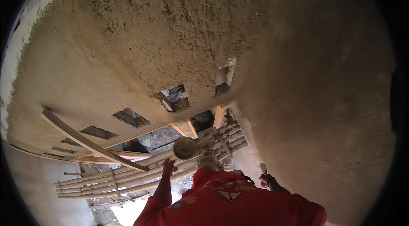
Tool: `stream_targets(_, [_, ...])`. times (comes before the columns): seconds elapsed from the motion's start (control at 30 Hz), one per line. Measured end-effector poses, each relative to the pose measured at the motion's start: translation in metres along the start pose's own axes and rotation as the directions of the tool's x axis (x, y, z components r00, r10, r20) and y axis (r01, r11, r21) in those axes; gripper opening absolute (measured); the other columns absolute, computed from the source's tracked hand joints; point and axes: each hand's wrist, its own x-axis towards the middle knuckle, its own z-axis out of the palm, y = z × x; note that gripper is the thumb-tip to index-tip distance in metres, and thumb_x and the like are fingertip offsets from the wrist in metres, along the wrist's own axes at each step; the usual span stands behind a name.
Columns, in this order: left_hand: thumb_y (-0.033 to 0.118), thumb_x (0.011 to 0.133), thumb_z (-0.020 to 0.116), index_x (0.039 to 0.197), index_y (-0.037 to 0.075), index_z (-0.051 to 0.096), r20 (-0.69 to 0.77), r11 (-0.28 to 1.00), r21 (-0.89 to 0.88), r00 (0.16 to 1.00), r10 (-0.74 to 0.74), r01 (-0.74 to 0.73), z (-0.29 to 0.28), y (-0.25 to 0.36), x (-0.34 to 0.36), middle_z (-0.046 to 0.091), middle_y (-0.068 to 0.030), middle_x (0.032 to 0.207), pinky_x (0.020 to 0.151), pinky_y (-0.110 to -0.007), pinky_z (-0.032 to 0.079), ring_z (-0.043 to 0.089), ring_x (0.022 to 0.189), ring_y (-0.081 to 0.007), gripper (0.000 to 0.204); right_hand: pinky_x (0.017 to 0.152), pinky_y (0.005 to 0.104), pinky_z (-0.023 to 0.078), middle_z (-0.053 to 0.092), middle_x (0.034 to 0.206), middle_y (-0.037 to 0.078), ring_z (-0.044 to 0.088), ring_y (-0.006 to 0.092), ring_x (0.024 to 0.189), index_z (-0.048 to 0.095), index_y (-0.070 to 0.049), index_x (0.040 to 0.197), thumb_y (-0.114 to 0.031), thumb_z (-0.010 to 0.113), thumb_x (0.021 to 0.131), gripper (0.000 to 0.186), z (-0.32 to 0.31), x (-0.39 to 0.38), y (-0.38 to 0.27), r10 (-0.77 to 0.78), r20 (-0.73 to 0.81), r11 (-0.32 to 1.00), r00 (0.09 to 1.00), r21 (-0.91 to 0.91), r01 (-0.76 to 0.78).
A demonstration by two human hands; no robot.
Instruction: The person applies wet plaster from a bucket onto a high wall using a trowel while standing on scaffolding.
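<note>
My left hand (169, 167) is held out over the pole platform, its fingers apart with nothing in them. Just beyond it, a round pan (175, 148) of grey-brown mortar (185, 147) stands on the poles, close to my feet. Low on the right, my right hand (266, 179) is closed round a small trowel (263, 168), whose pale end points up beside the right wall. In front of me rises a wall (170, 34) coated in mud-coloured plaster, rough and damp toward the top and smoother lower left.
A scaffold of lashed poles (128, 180) bears my feet. One long wooden batten (85, 138) leans from the wall onto it. Several square holes (131, 118) open along the wall. Timber frames (178, 129) show below, and a smooth side wall (315, 90) stands at right.
</note>
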Motion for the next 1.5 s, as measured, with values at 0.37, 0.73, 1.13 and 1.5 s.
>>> stream_targets(0.37, [0.014,0.083,0.061,0.14,0.003,0.03,0.059,0.982,0.119,0.986,-0.154,0.146,0.008,-0.006,0.027,0.047,-0.0247,0.126,0.054,-0.044,0.057,0.062,0.092,-0.0396,0.065,0.041,0.0424,0.044,0.049,0.055,0.009,0.054,0.0251,0.046,0.05,-0.003,0.078,-0.018,0.058,0.087,0.019,0.031,-0.033,-0.058,-0.004,0.026,0.952,1.0,0.305,-0.004])
stream_targets(0.73, [0.014,0.083,0.059,0.136,0.002,0.038,-0.002,0.99,0.115,0.997,-0.08,0.08,0.009,0.035,0.044,0.062,-0.0254,0.098,0.042,-0.036,0.054,0.065,0.056,-0.0331,0.058,0.039,0.0399,0.045,0.053,0.056,0.01,0.054,0.0239,0.043,0.05,-0.005,0.08,-0.014,0.061,0.083,0.015,0.039,-0.048,-0.111,-0.154,-0.033,0.937,0.988,0.314,0.156])
stream_targets(1.13, [0.012,0.083,0.06,0.132,-0.001,0.044,0.035,0.943,0.317,0.995,0.092,-0.098,0.032,0.104,0.048,0.065,-0.0206,0.097,0.043,-0.031,0.051,0.062,0.052,-0.0226,0.053,0.041,0.043,0.049,0.053,0.054,0.013,0.057,0.0271,0.043,0.052,0.0,0.075,-0.016,0.057,0.086,0.02,0.049,-0.032,-0.049,-0.02,-0.031,0.945,0.999,0.326,0.029])
stream_targets(1.5, [0.007,0.086,0.057,0.133,0.0,0.041,0.321,0.812,0.415,0.901,0.291,-0.411,0.055,0.15,0.114,0.059,-0.02,0.114,0.06,-0.037,0.058,0.066,0.078,-0.0296,0.05,0.038,0.0412,0.042,0.05,0.051,0.011,0.052,0.0258,0.041,0.048,-0.006,0.066,-0.017,0.059,0.083,0.023,0.065,-0.007,-0.084,-0.029,-0.004,0.851,1.0,0.525,0.027])
